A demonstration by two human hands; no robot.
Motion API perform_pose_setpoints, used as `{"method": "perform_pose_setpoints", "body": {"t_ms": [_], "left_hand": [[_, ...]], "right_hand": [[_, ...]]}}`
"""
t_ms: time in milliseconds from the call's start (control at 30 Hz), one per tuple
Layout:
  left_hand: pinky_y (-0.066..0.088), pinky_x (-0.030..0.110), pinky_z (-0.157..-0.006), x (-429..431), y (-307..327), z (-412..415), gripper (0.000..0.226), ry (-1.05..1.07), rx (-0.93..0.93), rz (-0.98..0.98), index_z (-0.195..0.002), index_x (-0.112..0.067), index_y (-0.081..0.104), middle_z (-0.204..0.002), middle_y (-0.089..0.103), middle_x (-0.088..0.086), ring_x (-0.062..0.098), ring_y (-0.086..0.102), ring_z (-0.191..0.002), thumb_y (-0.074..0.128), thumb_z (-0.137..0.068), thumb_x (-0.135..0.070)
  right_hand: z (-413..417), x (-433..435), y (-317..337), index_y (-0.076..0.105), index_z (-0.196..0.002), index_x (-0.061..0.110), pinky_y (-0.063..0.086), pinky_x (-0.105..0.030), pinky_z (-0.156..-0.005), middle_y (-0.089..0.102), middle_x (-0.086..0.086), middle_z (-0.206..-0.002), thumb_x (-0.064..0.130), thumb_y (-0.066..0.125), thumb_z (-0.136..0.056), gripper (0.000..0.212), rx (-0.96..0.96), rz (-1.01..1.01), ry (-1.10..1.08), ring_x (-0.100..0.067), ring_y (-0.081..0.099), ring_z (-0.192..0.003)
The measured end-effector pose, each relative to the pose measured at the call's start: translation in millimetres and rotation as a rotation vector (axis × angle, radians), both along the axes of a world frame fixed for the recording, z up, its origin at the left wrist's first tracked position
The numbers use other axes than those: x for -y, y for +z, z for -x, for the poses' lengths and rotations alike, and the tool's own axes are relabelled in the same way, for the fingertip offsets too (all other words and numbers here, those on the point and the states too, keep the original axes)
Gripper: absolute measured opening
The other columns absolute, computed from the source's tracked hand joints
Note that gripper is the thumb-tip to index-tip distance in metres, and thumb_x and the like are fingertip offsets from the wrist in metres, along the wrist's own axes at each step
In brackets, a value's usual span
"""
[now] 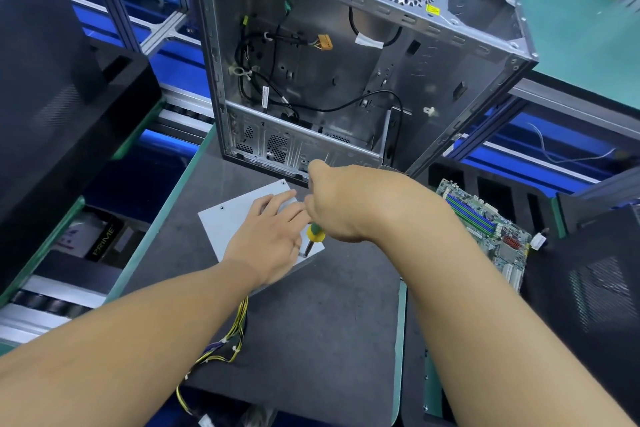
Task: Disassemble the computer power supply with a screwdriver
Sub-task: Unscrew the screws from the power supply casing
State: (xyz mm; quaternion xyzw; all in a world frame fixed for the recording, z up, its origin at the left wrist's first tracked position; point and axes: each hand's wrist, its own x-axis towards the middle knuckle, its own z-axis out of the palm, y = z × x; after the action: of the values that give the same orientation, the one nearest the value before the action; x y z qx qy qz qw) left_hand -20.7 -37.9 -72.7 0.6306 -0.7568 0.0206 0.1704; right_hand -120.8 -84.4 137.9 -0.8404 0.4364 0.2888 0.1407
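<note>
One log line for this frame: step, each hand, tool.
step: unscrewing cover | left hand: flat on power supply | right hand: grips screwdriver, tip at cover corner | computer case: open, behind

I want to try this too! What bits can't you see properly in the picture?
All in the head view:
- Most of the handle of the screwdriver: hidden inside the right hand.
- What its tip sits on: too small to tell.
- Part of the power supply top: covered by the left hand.
- Where the yellow wires end: cut off by the bottom edge.
</note>
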Motion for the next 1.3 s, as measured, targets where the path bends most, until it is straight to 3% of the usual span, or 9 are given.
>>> {"method": "perform_pose_setpoints", "body": {"t_ms": [133, 300, 433, 633, 767, 867, 1000, 1167, 1300], "left_hand": [[0.03, 0.04, -0.1, -0.6, -0.8, -1.7, 0.018, -0.006, 0.025, -0.026, -0.089, -0.024, 0.06, -0.105, 0.059, -0.003, 0.029, 0.049, -0.119, 0.066, -0.075, -0.014], [0.03, 0.032, -0.096, -2.1, 3.2, 0.1, 0.029, 0.013, 0.011, 0.063, -0.077, -0.03, 0.064, -0.088, 0.065, -0.008, 0.02, 0.041, -0.107, 0.036, -0.075, -0.023], [0.032, 0.032, -0.094, -1.1, 3.6, -0.3, 0.025, 0.015, 0.018, 0.1, -0.081, -0.028, 0.065, -0.087, 0.064, -0.008, 0.023, 0.049, -0.105, 0.042, -0.075, -0.021], [0.03, 0.038, -0.1, 0.3, -3.5, -2.1, 0.024, 0.015, 0.042, 0.004, -0.098, -0.018, 0.065, -0.108, 0.062, -0.002, 0.026, 0.046, -0.117, 0.067, -0.074, -0.014], [0.03, 0.034, -0.097, -0.8, 0.7, -1.9, 0.018, 0.004, 0.026, 0.08, -0.085, -0.024, 0.063, -0.102, 0.058, -0.006, 0.022, 0.04, -0.111, 0.049, -0.075, -0.018], [0.031, 0.039, -0.095, -1.1, -2.4, -2.4, 0.025, -0.025, -0.001, 0.073, -0.077, -0.031, 0.048, -0.095, 0.061, -0.003, 0.026, 0.042, -0.11, 0.062, -0.07, -0.012], [0.032, 0.041, -0.095, -1.0, -1.5, -0.2, 0.039, -0.01, -0.029, 0.022, -0.082, -0.032, 0.047, -0.096, 0.052, -0.007, 0.028, 0.048, -0.112, 0.073, -0.065, -0.009], [0.031, 0.041, -0.099, -0.6, -2.8, -1.3, 0.037, -0.026, -0.037, -0.02, -0.078, -0.037, 0.045, -0.103, 0.057, -0.006, 0.031, 0.053, -0.121, 0.072, -0.073, -0.011], [0.031, 0.039, -0.098, -0.1, -3.5, -2.1, 0.015, -0.001, 0.008, 0.034, -0.087, -0.022, 0.06, -0.099, 0.061, -0.002, 0.029, 0.049, -0.114, 0.063, -0.075, -0.012]], "right_hand": [[0.3, -2.0, 5.3, 0.037, -0.122, 0.018, 0.041, -0.033, -0.06, 0.037, -0.009, -0.114, 0.015, 0.049, -0.094, 0.03, -0.019, -0.032, -0.015, -0.031, 0.057, -0.077], [-6.2, -6.2, 2.0, 0.035, -0.098, 0.015, 0.033, -0.034, -0.055, 0.039, -0.007, -0.099, 0.022, 0.039, -0.1, 0.008, 0.006, -0.018, -0.023, -0.03, 0.052, -0.078], [-8.0, -3.9, 0.9, 0.031, -0.099, 0.011, 0.028, -0.034, -0.052, 0.044, -0.009, -0.079, 0.008, 0.043, -0.095, 0.013, 0.036, -0.019, -0.03, -0.023, 0.043, -0.064], [-7.6, -7.3, 10.4, 0.036, -0.116, 0.014, 0.034, -0.034, -0.056, 0.035, -0.009, -0.112, 0.011, 0.043, -0.095, 0.022, -0.065, -0.004, 0.03, -0.031, 0.053, -0.078], [-9.6, -6.8, 7.9, 0.035, -0.124, 0.014, 0.036, -0.034, -0.057, 0.034, -0.008, -0.115, 0.022, 0.042, -0.099, 0.027, -0.092, -0.004, 0.001, -0.033, 0.055, -0.085], [-8.1, -6.5, 11.2, 0.036, -0.114, 0.015, 0.042, -0.038, -0.069, 0.035, -0.007, -0.092, 0.024, 0.035, -0.104, 0.014, -0.113, 0.006, 0.006, -0.032, 0.051, -0.084], [-6.8, -5.3, 8.8, 0.033, -0.102, 0.006, 0.025, -0.03, -0.048, 0.038, -0.008, -0.072, 0.008, 0.043, -0.099, 0.011, -0.131, 0.026, 0.077, -0.019, 0.037, -0.056], [-2.0, -2.9, 9.6, 0.036, -0.114, 0.011, 0.032, -0.033, -0.054, 0.038, -0.01, -0.11, 0.014, 0.043, -0.097, 0.019, -0.079, 0.017, -0.012, -0.03, 0.052, -0.074], [-5.5, -5.0, 8.6, 0.037, -0.114, 0.012, 0.032, -0.033, -0.054, 0.042, -0.01, -0.109, 0.021, 0.041, -0.099, 0.018, -0.048, -0.017, -0.03, -0.03, 0.053, -0.08]]}}
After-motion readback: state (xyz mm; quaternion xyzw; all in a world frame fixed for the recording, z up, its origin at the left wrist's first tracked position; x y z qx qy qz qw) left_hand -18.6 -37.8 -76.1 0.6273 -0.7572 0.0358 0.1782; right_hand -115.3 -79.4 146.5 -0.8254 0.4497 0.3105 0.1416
